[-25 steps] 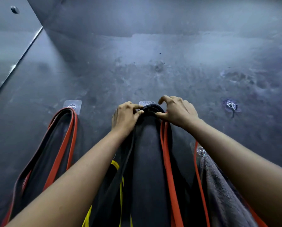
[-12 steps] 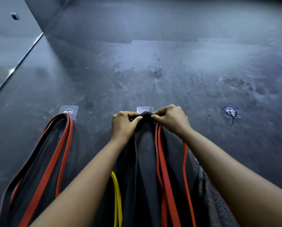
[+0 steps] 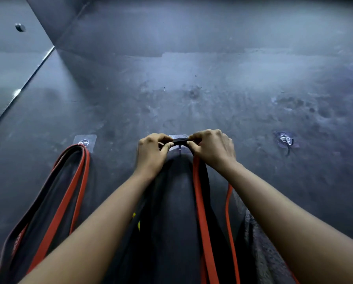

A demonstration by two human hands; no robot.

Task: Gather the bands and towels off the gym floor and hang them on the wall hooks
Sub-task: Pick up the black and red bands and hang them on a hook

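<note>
Both hands pinch the top loop of a black band (image 3: 180, 140) against the middle wall hook (image 3: 180, 147). My left hand (image 3: 151, 154) grips its left side and my right hand (image 3: 212, 149) its right side. The black band hangs down between my forearms, with red bands (image 3: 200, 212) beside it on the right and a bit of yellow band (image 3: 138, 224) showing lower left. Red and black bands (image 3: 77, 181) hang from the left hook (image 3: 84, 142). A grey towel (image 3: 261, 253) hangs low on the right, partly hidden by my right arm.
A third adhesive hook (image 3: 286, 140) on the dark grey wall at the right carries nothing. A mirror panel (image 3: 5, 64) with a round stud meets the wall at the far left.
Both hands have lifted the black band's loop a little and spread it over the middle hook; the hook's metal tip now shows below the loop.
</note>
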